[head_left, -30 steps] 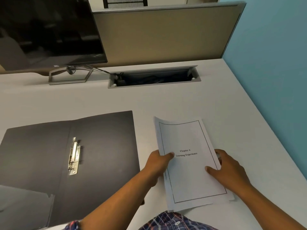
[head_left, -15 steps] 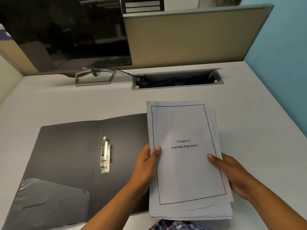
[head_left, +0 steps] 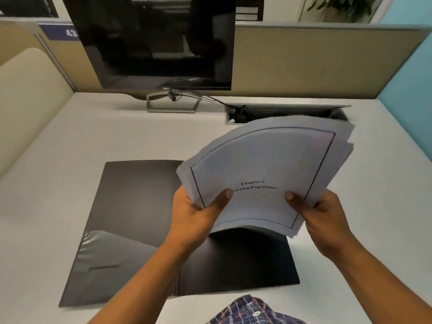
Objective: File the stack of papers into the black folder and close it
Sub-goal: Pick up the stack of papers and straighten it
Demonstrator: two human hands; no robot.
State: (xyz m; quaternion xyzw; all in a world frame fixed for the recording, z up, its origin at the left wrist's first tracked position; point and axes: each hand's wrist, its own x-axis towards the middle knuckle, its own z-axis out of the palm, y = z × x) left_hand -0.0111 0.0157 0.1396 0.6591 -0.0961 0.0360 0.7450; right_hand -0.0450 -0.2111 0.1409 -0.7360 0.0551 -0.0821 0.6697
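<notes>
We see the open folder [head_left: 131,220] lying on the desk [head_left: 70,171] before the monitor [head_left: 159,43]; the paper stack [head_left: 264,174] is above its right half, the cable tray [head_left: 289,111] behind.

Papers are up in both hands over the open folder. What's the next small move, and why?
Probably lower the stack onto the folder's right half. Both hands, left and right, grip its near edge, it is lifted and bowed above that half, and the folder lies open flat on the desk. The clip is hidden behind the left arm, so align there as it comes down.
</notes>
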